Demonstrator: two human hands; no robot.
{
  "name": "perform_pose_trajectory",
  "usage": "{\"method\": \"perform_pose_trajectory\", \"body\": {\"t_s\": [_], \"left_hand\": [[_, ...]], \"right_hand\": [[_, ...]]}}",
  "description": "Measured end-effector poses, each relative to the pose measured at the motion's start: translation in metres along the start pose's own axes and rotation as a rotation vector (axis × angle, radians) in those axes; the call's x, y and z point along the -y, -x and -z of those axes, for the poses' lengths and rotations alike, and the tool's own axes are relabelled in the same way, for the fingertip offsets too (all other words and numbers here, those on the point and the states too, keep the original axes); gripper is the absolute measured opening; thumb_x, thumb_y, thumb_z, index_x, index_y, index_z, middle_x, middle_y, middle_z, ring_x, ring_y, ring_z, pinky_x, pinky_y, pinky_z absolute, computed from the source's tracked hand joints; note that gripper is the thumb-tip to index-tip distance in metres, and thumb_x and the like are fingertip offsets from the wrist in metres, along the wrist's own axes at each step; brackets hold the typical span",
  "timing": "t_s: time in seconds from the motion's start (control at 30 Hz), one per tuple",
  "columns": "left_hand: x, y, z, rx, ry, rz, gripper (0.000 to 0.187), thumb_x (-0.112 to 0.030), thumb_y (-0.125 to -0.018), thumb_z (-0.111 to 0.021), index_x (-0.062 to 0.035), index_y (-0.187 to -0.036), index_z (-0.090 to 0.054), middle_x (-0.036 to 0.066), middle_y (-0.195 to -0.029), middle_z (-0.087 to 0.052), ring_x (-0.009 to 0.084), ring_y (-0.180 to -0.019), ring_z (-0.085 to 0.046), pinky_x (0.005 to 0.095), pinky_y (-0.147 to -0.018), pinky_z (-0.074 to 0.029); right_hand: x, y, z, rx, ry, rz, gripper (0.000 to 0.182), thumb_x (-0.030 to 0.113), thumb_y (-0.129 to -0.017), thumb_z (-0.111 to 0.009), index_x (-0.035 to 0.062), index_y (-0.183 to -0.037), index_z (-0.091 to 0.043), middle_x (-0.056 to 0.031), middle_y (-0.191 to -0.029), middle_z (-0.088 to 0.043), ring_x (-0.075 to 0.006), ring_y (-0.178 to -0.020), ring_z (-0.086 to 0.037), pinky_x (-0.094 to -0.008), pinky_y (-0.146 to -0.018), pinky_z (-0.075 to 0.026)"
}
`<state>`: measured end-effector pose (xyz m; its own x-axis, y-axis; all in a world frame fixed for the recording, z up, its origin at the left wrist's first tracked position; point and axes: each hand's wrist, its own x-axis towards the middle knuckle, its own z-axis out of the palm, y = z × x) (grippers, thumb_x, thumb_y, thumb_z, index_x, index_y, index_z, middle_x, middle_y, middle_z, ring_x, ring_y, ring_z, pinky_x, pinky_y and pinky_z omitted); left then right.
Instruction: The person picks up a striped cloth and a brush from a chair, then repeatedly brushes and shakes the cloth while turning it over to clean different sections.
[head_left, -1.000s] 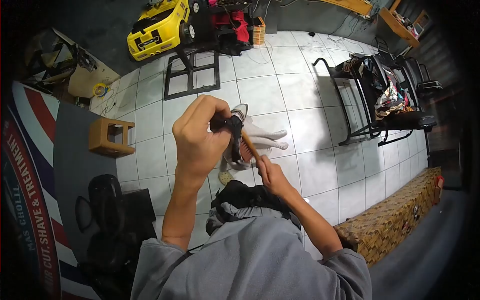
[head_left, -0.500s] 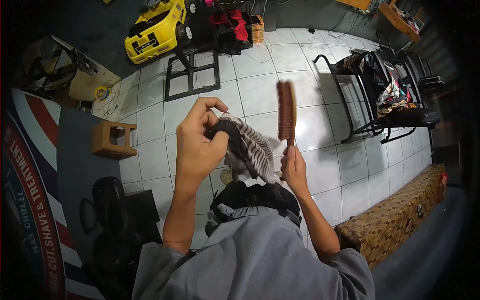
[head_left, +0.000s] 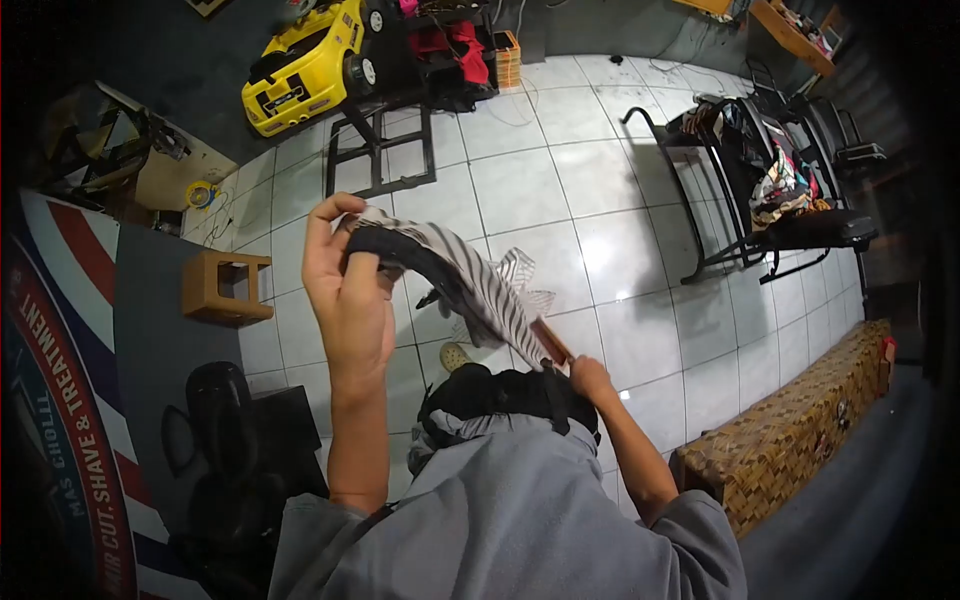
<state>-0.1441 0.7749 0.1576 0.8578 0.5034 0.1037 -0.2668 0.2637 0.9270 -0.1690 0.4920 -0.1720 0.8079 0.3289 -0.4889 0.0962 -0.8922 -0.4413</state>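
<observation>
A striped black-and-white cloth [head_left: 485, 290] with a black band along one edge stretches across the middle of the view. My left hand [head_left: 350, 290] grips its upper left end, thumb on the black band and fingers curled over the top. My right hand [head_left: 590, 379] is closed on the handle of a brown brush [head_left: 552, 342]. The brush lies tilted against the cloth's lower right side, with part of it hidden by the cloth.
Beyond are a yellow toy car [head_left: 308, 75], a black metal frame [head_left: 382, 155] on the tiled floor [head_left: 520, 190], a brown stool [head_left: 226, 288] at left, a black chair frame [head_left: 690, 190] holding cloths at right, and a woven-pattern bench [head_left: 780, 435] at lower right.
My left hand has moved left and slightly down, stretching the cloth out. The brush in my right hand has swung from upright down against the cloth.
</observation>
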Motion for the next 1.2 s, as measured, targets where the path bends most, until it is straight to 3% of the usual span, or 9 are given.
{"method": "perform_pose_trajectory", "body": {"t_s": [0.13,0.33,0.47,0.6,0.73,0.87,0.93,1.07,1.2], "left_hand": [[0.008,-0.002,0.005,0.04,-0.273,-0.119,0.028,0.009,-0.079,-0.044,-0.0002,-0.106,-0.045,0.004,-0.091,-0.053,0.007,-0.077,-0.053,0.0189,-0.068,-0.044],[0.015,0.007,-0.02,-0.006,-0.543,-0.275,0.035,0.011,-0.076,-0.046,0.003,-0.109,-0.041,-0.001,-0.073,-0.044,0.0035,-0.065,-0.043,0.0146,-0.057,-0.037],[0.013,0.013,-0.033,-0.026,-0.361,-0.256,0.049,0.015,-0.074,-0.04,0.0028,-0.12,-0.031,0.001,-0.076,-0.042,0.0041,-0.063,-0.04,0.0155,-0.06,-0.036],[0.002,0.01,-0.012,-0.069,-0.176,-0.355,0.055,0.016,-0.074,-0.039,-0.0005,-0.125,-0.025,0.0,-0.075,-0.042,0.0035,-0.063,-0.04,0.0153,-0.057,-0.036],[-0.003,0.01,-0.003,-0.123,-0.214,-0.421,0.055,0.013,-0.078,-0.044,-0.0025,-0.128,-0.024,0.002,-0.081,-0.046,0.0041,-0.067,-0.044,0.0156,-0.06,-0.039],[0.003,0.013,0.0,-0.046,-0.292,-0.43,0.068,0.009,-0.073,-0.06,-0.0027,-0.129,-0.023,0.003,-0.082,-0.049,0.0089,-0.076,-0.05,0.0198,-0.074,-0.042],[0.009,0.015,0.0,-0.027,-0.261,-0.395,0.076,0.008,-0.068,-0.067,-0.0026,-0.128,-0.022,0.004,-0.08,-0.05,0.0112,-0.078,-0.051,0.0229,-0.077,-0.044],[0.021,0.019,0.008,0.113,-0.351,-0.43,0.091,0.009,-0.058,-0.073,-0.0028,-0.13,-0.019,0.006,-0.078,-0.052,0.0163,-0.081,-0.053,0.0302,-0.082,-0.044],[0.021,0.016,0.009,0.22,-0.418,-0.598,0.098,-0.005,-0.055,-0.081,-0.0015,-0.13,-0.018,0.006,-0.076,-0.053,0.0181,-0.082,-0.054,0.0293,-0.079,-0.044]], "right_hand": [[0.026,-0.004,0.045,-0.212,-0.153,-0.058,0.035,0.03,-0.093,-0.034,0.0005,-0.085,-0.052,-0.0235,-0.073,-0.059,-0.0396,-0.067,-0.059,-0.0467,-0.06,-0.045],[0.178,0.051,0.147,-0.338,-1.088,0.217,0.028,0.026,-0.095,-0.035,0.0017,-0.086,-0.044,-0.0076,-0.054,-0.044,-0.0208,-0.045,-0.043,-0.0329,-0.046,-0.038],[0.199,0.046,0.118,-0.308,-0.845,0.596,0.014,0.016,-0.092,-0.041,0.0017,-0.091,-0.042,-0.0153,-0.056,-0.05,-0.034,-0.051,-0.052,-0.0405,-0.047,-0.039],[0.108,-0.006,0.038,-0.052,-0.169,0.266,0.025,0.024,-0.092,-0.038,0.0003,-0.096,-0.046,-0.0225,-0.067,-0.058,-0.0406,-0.064,-0.057,-0.0496,-0.06,-0.043],[-0.016,-0.022,-0.038,0.113,0.046,0.088,0.033,0.028,-0.092,-0.036,-0.0012,-0.093,-0.051,-0.0241,-0.073,-0.06,-0.0406,-0.07,-0.059,-0.0493,-0.068,-0.044],[-0.011,-0.011,0.001,0.143,0.043,-0.009,0.034,0.029,-0.092,-0.036,0.0001,-0.087,-0.053,-0.0253,-0.078,-0.06,-0.0425,-0.074,-0.058,-0.0497,-0.067,-0.044],[0.028,-0.01,0.036,-0.143,-0.149,0.054,0.037,0.031,-0.093,-0.035,0.0009,-0.08,-0.051,-0.0199,-0.071,-0.06,-0.0345,-0.065,-0.06,-0.0428,-0.057,-0.045],[0.128,0.029,0.13,-0.036,-1.163,0.278,0.034,0.032,-0.095,-0.034,0.0035,-0.08,-0.045,-0.0034,-0.058,-0.042,-0.0102,-0.049,-0.039,-0.0259,-0.045,-0.034],[0.148,0.035,0.133,0.004,-0.985,0.626,0.03,0.03,-0.095,-0.033,0.0039,-0.086,-0.044,-0.0068,-0.06,-0.046,-0.0186,-0.05,-0.045,-0.033,-0.046,-0.036]]}}
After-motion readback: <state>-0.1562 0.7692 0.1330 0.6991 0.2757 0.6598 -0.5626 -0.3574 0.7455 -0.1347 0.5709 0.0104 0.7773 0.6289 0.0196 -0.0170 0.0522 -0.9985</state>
